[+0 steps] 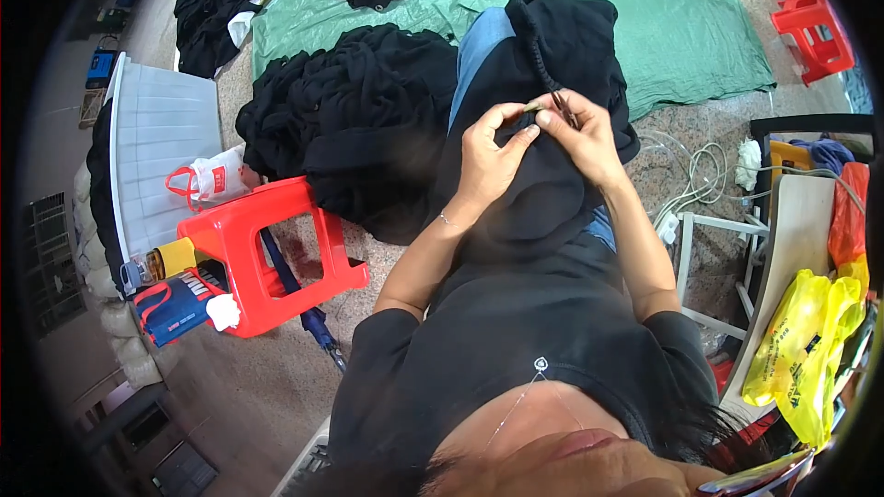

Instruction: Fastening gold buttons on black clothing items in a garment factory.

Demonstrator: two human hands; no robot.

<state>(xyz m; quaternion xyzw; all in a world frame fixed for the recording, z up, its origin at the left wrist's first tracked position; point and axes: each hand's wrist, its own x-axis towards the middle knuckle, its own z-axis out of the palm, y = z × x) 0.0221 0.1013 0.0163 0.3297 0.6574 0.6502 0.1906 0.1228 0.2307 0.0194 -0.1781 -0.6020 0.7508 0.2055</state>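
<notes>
A black garment [543,188] lies across my lap, over blue denim [481,41]. My left hand [497,152] is closed, its thumb and forefinger pinching the garment's edge. Right beside it, my right hand [587,136] is closed too, its thumb and fingertips against the same spot. Dark thread snips [564,110] are tucked in the right hand's fingers, pointing away from me. Between the fingertips shows a small tan bit [532,108], too small to name. A dark braided cord [538,53] runs along the cloth towards the right hand.
To the left, a heap of black garments [359,119] lies beside a red stool [267,257], a blue umbrella [318,327] and a pale plastic bin [166,128]. Ahead spreads a green sheet [681,27]. At right, cables [704,175] lie near a small table [783,257] with yellow bags [801,350].
</notes>
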